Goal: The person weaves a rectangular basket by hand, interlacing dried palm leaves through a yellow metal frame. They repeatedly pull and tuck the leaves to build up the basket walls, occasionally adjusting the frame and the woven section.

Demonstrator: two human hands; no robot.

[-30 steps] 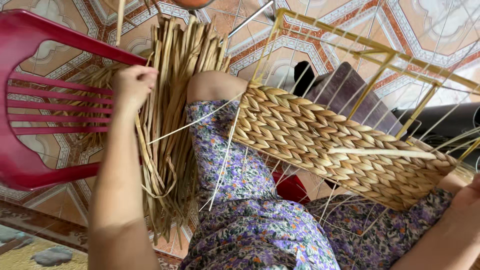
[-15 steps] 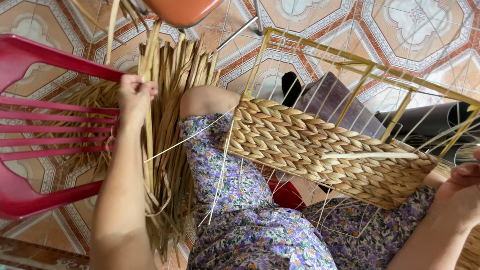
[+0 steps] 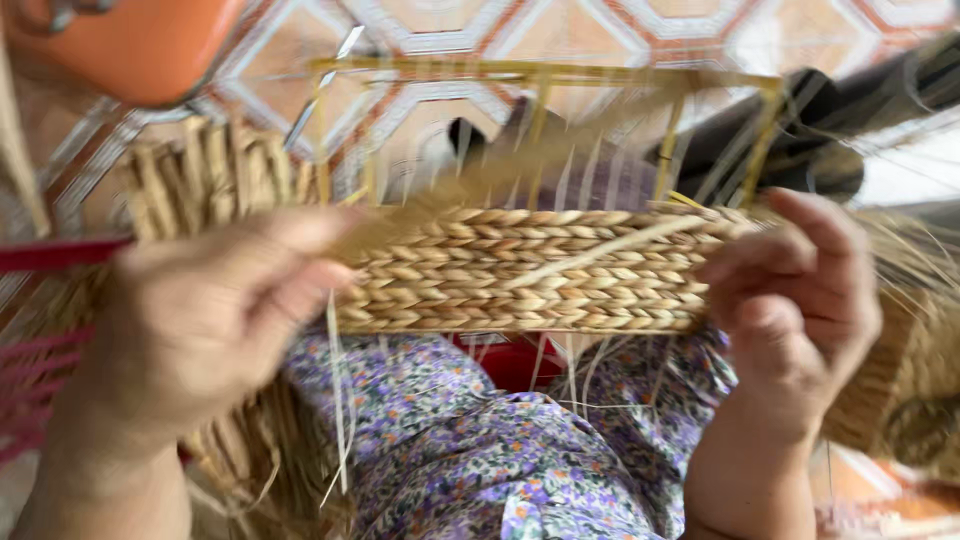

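Head view. Basketwork: a half-woven panel of plaited tan straw on a yellow metal frame (image 3: 530, 270) lies across the lap, over floral purple fabric (image 3: 470, 440), where both hands can reach it. Left of the panel, the left hand (image 3: 200, 330) is loosely curled, thumb and fingers pinching a flat straw strand (image 3: 480, 185) that slants up across the frame; motion blur hides the exact grip. At the panel's right end, the right hand (image 3: 800, 300) curls around the woven edge, steadying it. A bundle of loose straw (image 3: 215, 185) stands behind the left hand.
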